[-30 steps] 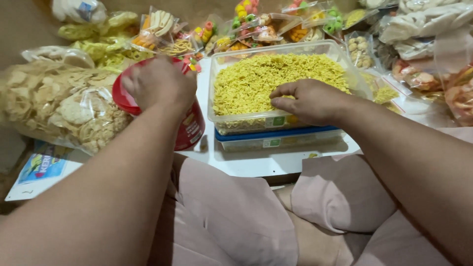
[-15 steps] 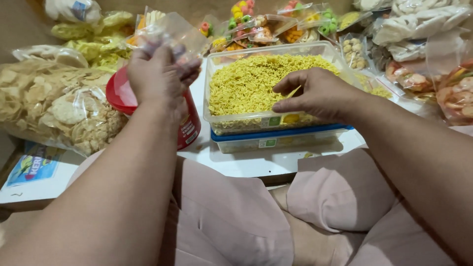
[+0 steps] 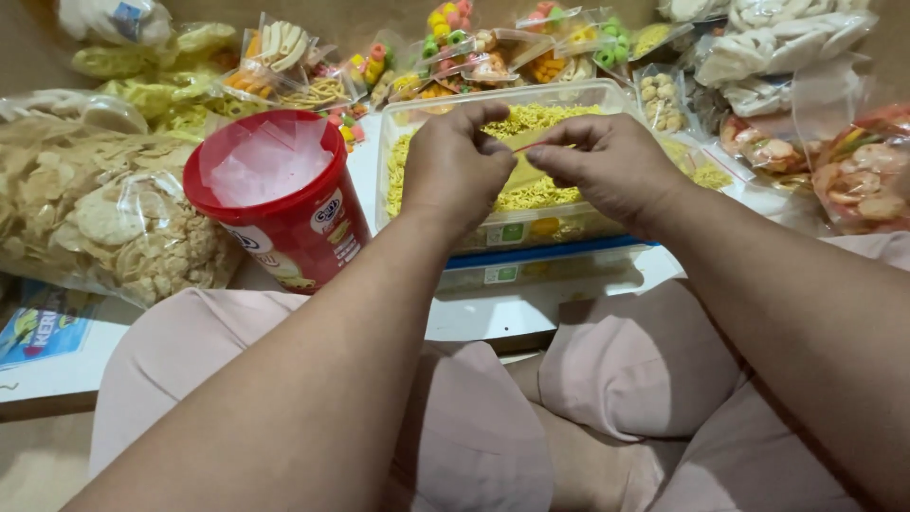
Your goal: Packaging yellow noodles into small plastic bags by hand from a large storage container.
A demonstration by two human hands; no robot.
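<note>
My left hand (image 3: 455,169) and my right hand (image 3: 611,171) meet above a clear plastic container (image 3: 531,229) filled with yellow noodle snack (image 3: 545,194). Between the fingertips of both hands hangs a small clear plastic bag (image 3: 529,173) with a thin red strip along its top. Each hand pinches one side of the bag's mouth. Left of my left hand stands a red tub (image 3: 284,204) with clear bags stuffed inside it.
A large bag of pale crackers (image 3: 90,223) lies at the left. Several small packets of coloured snacks (image 3: 455,47) crowd the back, and bags of white and orange chips (image 3: 853,175) lie at the right. The container rests on a white board (image 3: 493,318) over my lap.
My left hand left the red tub carrying a clear bag and moved right over the container. My right hand rose out of the noodle snack and took hold of the bag too.
</note>
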